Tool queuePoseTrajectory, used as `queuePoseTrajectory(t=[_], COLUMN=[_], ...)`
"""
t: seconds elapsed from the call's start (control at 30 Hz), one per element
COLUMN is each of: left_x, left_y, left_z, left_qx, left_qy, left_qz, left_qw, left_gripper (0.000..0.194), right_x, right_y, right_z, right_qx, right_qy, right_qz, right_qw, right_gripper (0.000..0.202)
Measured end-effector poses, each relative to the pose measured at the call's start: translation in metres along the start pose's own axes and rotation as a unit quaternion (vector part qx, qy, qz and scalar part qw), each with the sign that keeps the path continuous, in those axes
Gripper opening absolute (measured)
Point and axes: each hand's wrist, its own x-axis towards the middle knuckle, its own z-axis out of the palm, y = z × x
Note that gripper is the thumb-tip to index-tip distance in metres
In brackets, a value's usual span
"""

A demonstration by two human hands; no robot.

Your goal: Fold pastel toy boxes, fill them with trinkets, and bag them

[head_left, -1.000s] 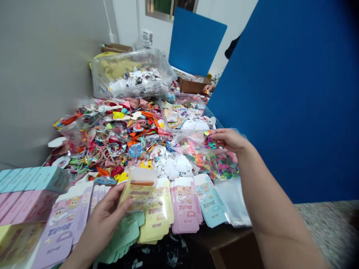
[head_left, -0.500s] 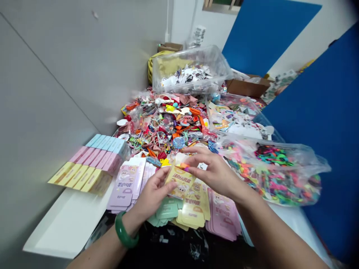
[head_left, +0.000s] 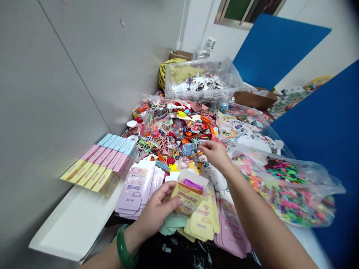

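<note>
Nearest, a green bangle is circling the left wrist, and the forearm is slanting in from the lower edge. The left hand is gripping a small yellow box, thumb lying across the printed front and the other fingers curling round its side. The box is leaning with its flap up and its mouth open, showing a purple item and something orange-brown inside. Flat yellow cartons are lying just under and beside it, with pink cartons to the right and lilac cartons to the left.

Farther out, the right forearm is stretching over the cartons, and the right hand is hanging at the near part of a mixed heap of trinkets, just beside a blue round item. Its fingers are drawing together at the tips; whether they are grasping anything, I cannot tell.

The work in hand seems to be picking trinkets while the part-filled box is standing ready. In my judgement, the next move is calling for a fine pinch and a steady box mouth.

Beyond the heap, a clear tub is holding white cut-outs.
</note>
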Motion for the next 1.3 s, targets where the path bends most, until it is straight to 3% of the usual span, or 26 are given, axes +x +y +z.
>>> queuePoseTrajectory(t=[0.17, 0.27, 0.37, 0.57, 0.67, 0.73, 0.83, 1.03, 1.17, 1.3], left_x=[-0.003, -0.003, -0.002, 0.002, 0.003, 0.001, -0.003, -0.01, -0.007, 0.004], left_y=[0.002, 0.003, 0.003, 0.003, 0.005, 0.007, 0.012, 0.024, 0.04, 0.054], left_z=[-0.003, -0.007, -0.011, -0.011, -0.009, -0.009, -0.013, -0.023, -0.027, -0.023], left_qx=[0.009, 0.018, 0.024, 0.004, 0.005, 0.007, -0.01, -0.082, -0.145, -0.169], left_qy=[0.007, 0.029, 0.041, 0.032, 0.022, 0.022, 0.04, 0.066, 0.074, 0.077], left_qz=[0.01, 0.022, 0.025, 0.018, 0.018, 0.019, 0.021, 0.055, 0.083, 0.104], left_qw=[1.0, 0.999, 0.999, 0.999, 1.0, 1.0, 0.999, 0.993, 0.983, 0.977], left_gripper=[0.032, 0.031, 0.03, 0.032, 0.032, 0.032, 0.035, 0.03, 0.029, 0.03], right_x=[0.021, 0.028, 0.031, 0.043, 0.056, 0.066, 0.079, 0.079, 0.05, -0.001], right_y=[-0.008, -0.011, -0.017, -0.045, -0.057, -0.059, -0.056, -0.044, -0.044, -0.057], right_z=[0.034, 0.044, 0.049, 0.061, 0.071, 0.074, 0.071, 0.042, 0.02, 0.011], right_qx=[-0.078, -0.118, -0.142, -0.127, -0.111, -0.091, -0.039, 0.151, 0.307, 0.418], right_qy=[0.002, -0.008, 0.009, 0.027, 0.031, 0.037, 0.055, 0.08, 0.023, -0.024], right_qz=[0.005, 0.018, 0.0, -0.051, -0.047, -0.037, -0.015, 0.007, -0.007, -0.009], right_qw=[0.997, 0.993, 0.99, 0.99, 0.992, 0.994, 0.998, 0.985, 0.951, 0.908], right_gripper=[0.027, 0.036, 0.03, 0.033, 0.04, 0.032, 0.018, 0.025, 0.033, 0.03])
